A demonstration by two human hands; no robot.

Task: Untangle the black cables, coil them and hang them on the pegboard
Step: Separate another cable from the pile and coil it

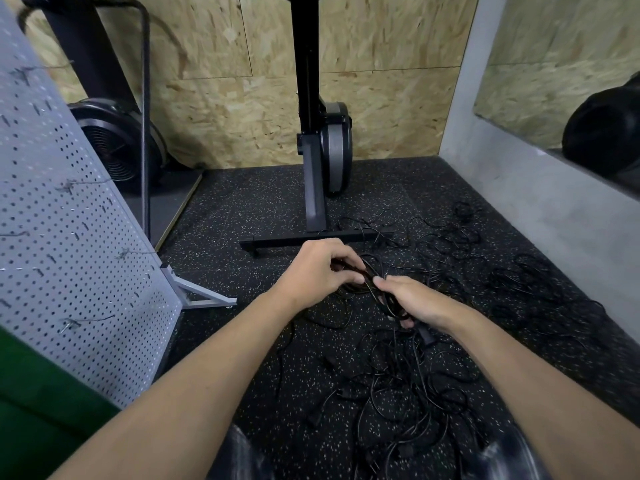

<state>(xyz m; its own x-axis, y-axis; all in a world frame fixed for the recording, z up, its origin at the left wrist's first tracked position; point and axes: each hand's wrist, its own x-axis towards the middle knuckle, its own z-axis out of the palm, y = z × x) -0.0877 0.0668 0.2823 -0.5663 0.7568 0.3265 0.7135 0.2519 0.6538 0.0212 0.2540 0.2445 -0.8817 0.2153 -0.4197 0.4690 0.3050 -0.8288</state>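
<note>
Both my hands hold a bundle of looped black cable (372, 282) above the speckled floor. My left hand (320, 271) grips the loops from the left, fingers curled round them. My right hand (414, 301) grips the same bundle lower down, with a plug end (426, 336) hanging below it. A big tangle of black cables (405, 393) lies on the floor under my arms, and more loose cables (498, 271) spread to the right. The grey pegboard (69, 244) stands at the left with several metal hooks (69, 323), all bare.
A black exercise machine stands ahead, its base bar (311, 241) lying across the floor just beyond my hands. A fan-wheel machine (117, 143) sits behind the pegboard. The pegboard's metal foot (204, 296) juts onto the floor. A grey wall (554, 209) runs along the right.
</note>
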